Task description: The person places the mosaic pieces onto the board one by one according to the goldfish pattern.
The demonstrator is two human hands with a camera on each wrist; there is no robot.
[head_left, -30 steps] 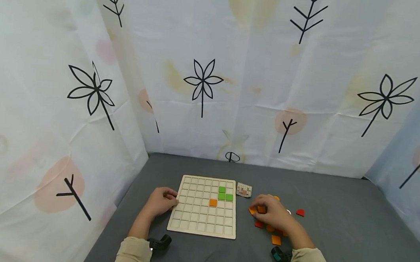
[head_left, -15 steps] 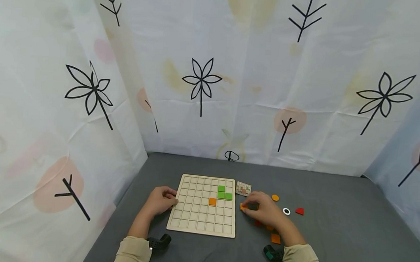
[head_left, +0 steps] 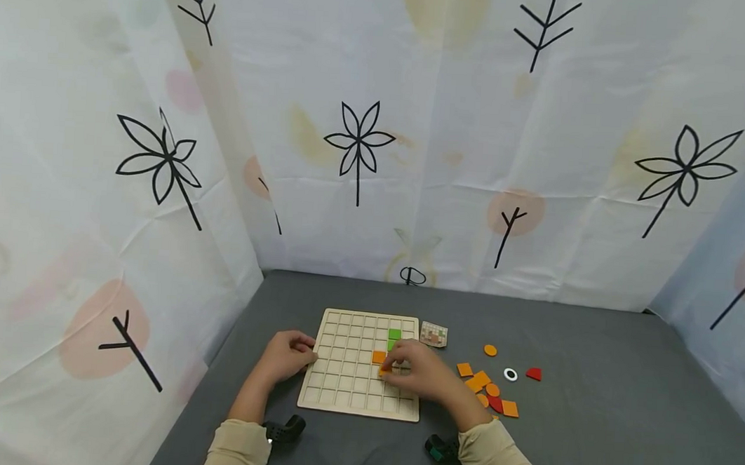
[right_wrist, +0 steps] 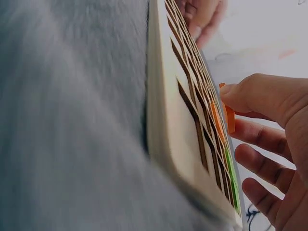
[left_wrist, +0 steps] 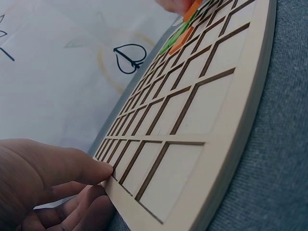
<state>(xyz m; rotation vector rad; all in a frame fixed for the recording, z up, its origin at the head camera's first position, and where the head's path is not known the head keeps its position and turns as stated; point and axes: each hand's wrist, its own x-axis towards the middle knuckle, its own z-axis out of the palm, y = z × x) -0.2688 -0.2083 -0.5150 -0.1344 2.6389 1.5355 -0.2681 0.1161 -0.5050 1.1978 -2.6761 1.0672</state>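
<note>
On the table lies a square wooden grid board. My left hand holds its left edge, thumb on the rim and fingers bent beside it in the left wrist view. Over the board, my right hand pinches an orange square tile between thumb and index finger, its other fingers loosely bent. This tile is tilted, close over the cells just below an orange tile that sits in the grid. Green tiles sit farther up the board, partly hidden by the right hand.
Right of the board, orange pieces, round and square, lie in a loose group with red ones. A white ring and another red piece lie farther right. A small pattern card lies beside the board's upper right corner.
My right hand has moved left from the loose pieces to above the board, carrying an orange tile. The pieces it covered now show. My left hand has stayed at the board's edge.
</note>
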